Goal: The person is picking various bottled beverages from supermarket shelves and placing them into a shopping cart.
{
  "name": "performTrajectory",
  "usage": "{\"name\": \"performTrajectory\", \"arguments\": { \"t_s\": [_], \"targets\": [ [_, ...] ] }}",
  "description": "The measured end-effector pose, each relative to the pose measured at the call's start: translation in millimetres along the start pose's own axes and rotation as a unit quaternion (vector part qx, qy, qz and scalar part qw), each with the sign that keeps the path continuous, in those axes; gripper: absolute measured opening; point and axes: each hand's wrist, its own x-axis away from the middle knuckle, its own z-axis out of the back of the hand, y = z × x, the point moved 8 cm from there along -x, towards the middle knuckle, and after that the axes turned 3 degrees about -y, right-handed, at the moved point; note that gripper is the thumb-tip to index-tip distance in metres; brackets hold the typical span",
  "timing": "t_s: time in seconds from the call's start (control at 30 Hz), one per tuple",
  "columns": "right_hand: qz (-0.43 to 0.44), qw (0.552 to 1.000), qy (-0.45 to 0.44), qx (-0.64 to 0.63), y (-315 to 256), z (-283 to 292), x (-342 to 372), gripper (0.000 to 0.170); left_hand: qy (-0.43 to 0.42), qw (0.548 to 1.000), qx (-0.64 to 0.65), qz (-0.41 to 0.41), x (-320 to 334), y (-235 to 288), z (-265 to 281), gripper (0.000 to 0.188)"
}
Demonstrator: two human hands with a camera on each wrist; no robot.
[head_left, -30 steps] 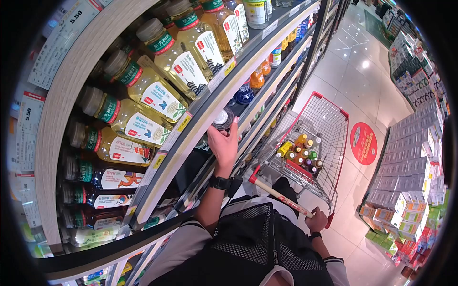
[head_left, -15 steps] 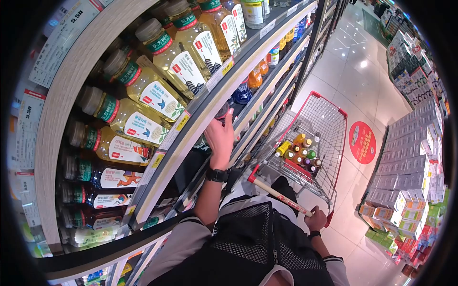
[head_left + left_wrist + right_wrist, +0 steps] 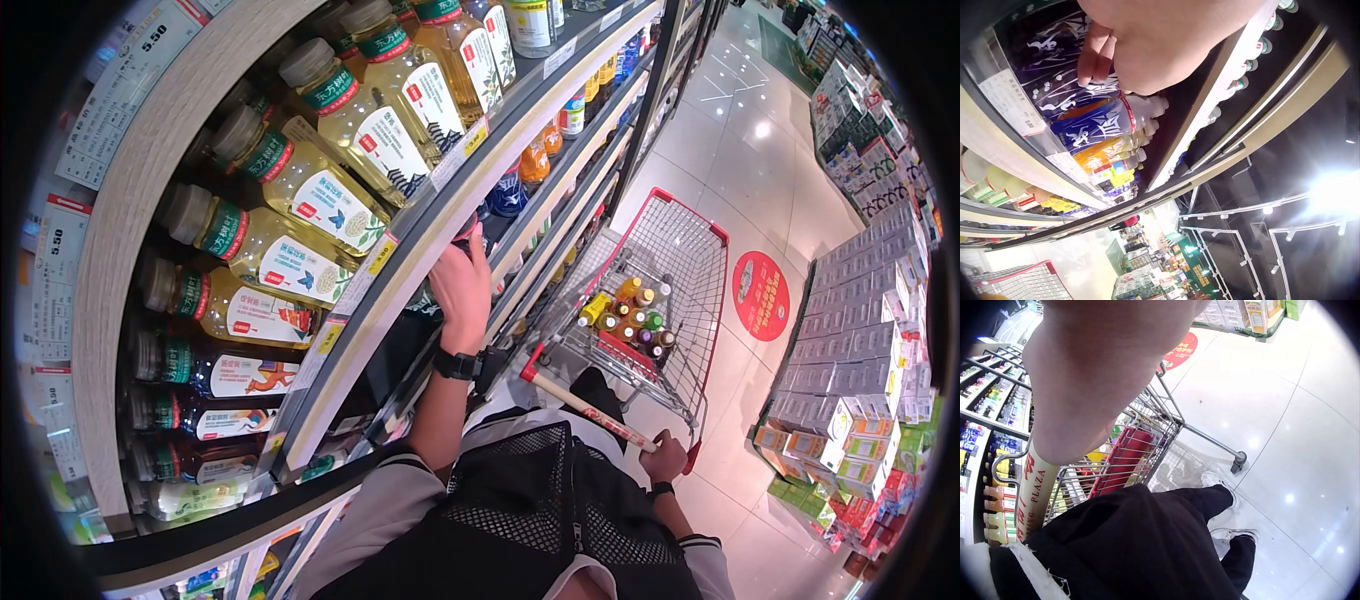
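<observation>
Pale glossy tiles run along a brightly lit shop aisle, with a tall shelf unit on the left and stacked cartons on the right. Between them stands a wire cart with red trim, near a round red floor sign. Large tea bottles line the nearest shelf; smaller bottles in assorted colours sit grouped inside the cart. On the shelf below the tea, the left hand reaches in, its fingers bent down against dark purple-labelled bottles; I cannot tell whether it grips one. Beside these, toward the aisle's far end, stands an orange bottle. Behind the person's reaching hand, the wrist wears a black watch. The right hand is curled round the cart's pale handle.
</observation>
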Motion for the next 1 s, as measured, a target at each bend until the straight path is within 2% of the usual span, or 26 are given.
{"name": "performTrajectory", "arguments": {
  "t_s": [0.2,0.3,0.43,0.5,0.53,0.63,0.67,0.77,0.83,0.9,0.93,0.97,1.0],
  "targets": [
    [0.013,1.0,0.013,-0.01,-1.8,2.3,0.6,0.027,-0.002,1.0,-0.009,0.005,3.0,-7.5,-8.7,0.049],
    [0.009,1.0,0.016,-0.011,1.3,0.8,0.5,0.028,0.026,0.998,-0.041,-0.04,6.3,-5.8,-11.4,0.043],
    [0.012,1.0,0.017,-0.009,4.3,-1.8,1.8,0.028,0.018,1.0,0.021,0.012,5.6,-12.8,-10.6,0.041],
    [0.001,1.0,0.015,-0.006,4.0,0.8,1.1,0.028,0.018,0.999,-0.038,-0.017,6.1,-9.4,-11.1,0.04],
    [-0.001,1.0,0.009,-0.008,3.1,0.2,0.5,0.028,0.007,0.999,-0.053,-0.011,5.5,-9.4,-12.6,0.045],
    [-0.005,1.0,0.004,-0.008,1.5,0.3,0.7,0.028,-0.017,0.991,0.088,0.099,9.5,2.0,-10.5,0.067],
    [-0.004,1.0,0.004,-0.014,2.4,2.1,0.9,0.028,-0.02,0.991,0.088,0.101,14.1,6.8,-12.6,0.067],
    [-0.005,1.0,0.0,-0.018,4.7,6.4,0.8,0.027,0.008,0.988,0.14,0.066,32.6,28.9,-12.1,0.077],
    [-0.016,1.0,-0.003,-0.022,-0.1,4.6,1.0,0.026,0.061,0.995,0.076,-0.028,51.6,59.8,-3.5,0.078],
    [-0.012,1.0,-0.005,-0.016,0.4,8.9,0.4,0.025,-0.006,0.996,0.064,-0.067,82.2,64.8,-28.9,0.072],
    [-0.02,1.0,-0.009,-0.018,0.9,6.5,-2.4,0.025,-0.1,0.987,0.125,-0.025,97.6,62.2,-51.8,0.062],
    [-0.008,1.0,-0.01,-0.022,5.4,12.4,1.2,0.028,-0.175,0.97,0.17,-0.017,122.6,62.4,-80.0,0.059],
    [0.007,0.999,-0.006,-0.038,-2.4,8.2,-2.1,0.031,-0.297,0.943,0.148,-0.038,132.5,67.6,-103.4,0.062]
  ]
}}
